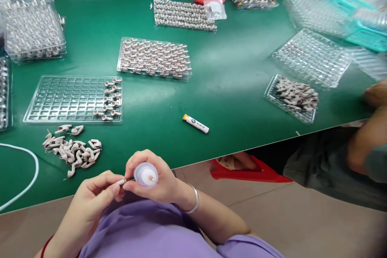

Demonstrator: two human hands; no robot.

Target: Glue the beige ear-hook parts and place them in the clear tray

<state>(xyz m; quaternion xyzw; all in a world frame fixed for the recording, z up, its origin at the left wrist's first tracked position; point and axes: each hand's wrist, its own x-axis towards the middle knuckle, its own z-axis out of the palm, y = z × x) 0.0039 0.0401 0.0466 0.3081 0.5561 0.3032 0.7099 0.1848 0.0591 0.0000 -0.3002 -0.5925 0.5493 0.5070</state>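
Between thumb and fingers, my left hand (101,193) pinches a small pale earbud-shaped part (121,182). My right hand (161,179) is wrapped round a translucent squeeze bottle (146,175), its round bottom toward me and its tip hidden toward the left hand's part. Both hands almost meet above my lap at the table edge. Just beyond my left hand lies a loose heap of similar parts (77,151), some with thin wires. Behind the heap, a clear compartment tray (69,98) holds several parts in its right-hand columns.
A white lighter (196,123) lies on the green table (151,113). Full trays (154,58) stand farther back, with a stacked one (34,30) at left. A white cable (34,165) curves in at left. At right are a small tray of parts (296,94) and a co-worker's arm (367,141).
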